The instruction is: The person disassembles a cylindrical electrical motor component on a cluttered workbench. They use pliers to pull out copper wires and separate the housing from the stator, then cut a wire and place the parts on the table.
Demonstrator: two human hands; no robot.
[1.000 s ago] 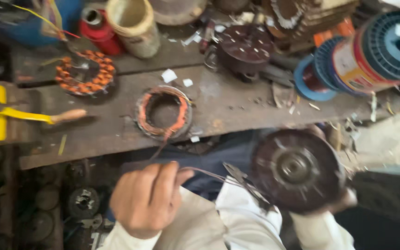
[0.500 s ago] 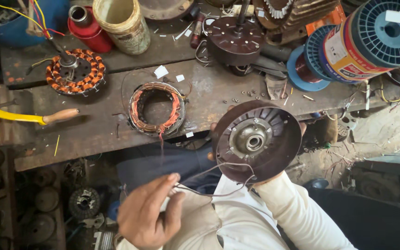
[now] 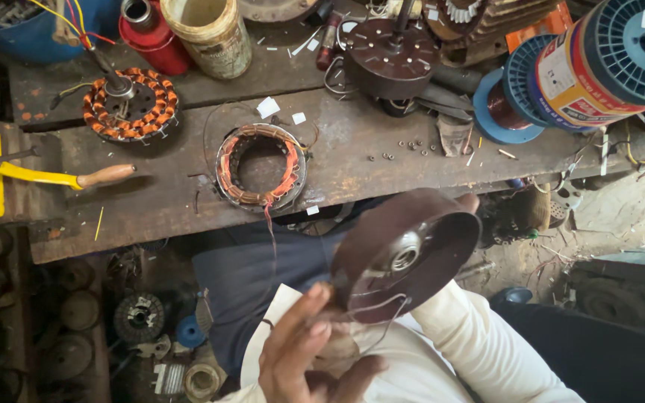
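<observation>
Dark brown metal, the round fan motor cover (image 3: 404,254) hangs above our lap, tilted, hollow face and central bearing toward us. Our right hand (image 3: 470,203) grips its far rim, only fingertips showing. Our left hand (image 3: 311,351), fingers loosely spread, touches its near edge by thin trailing wires (image 3: 371,310). Beyond lies the worn wooden bench (image 3: 158,194) bearing a copper-wound stator ring (image 3: 260,166).
</observation>
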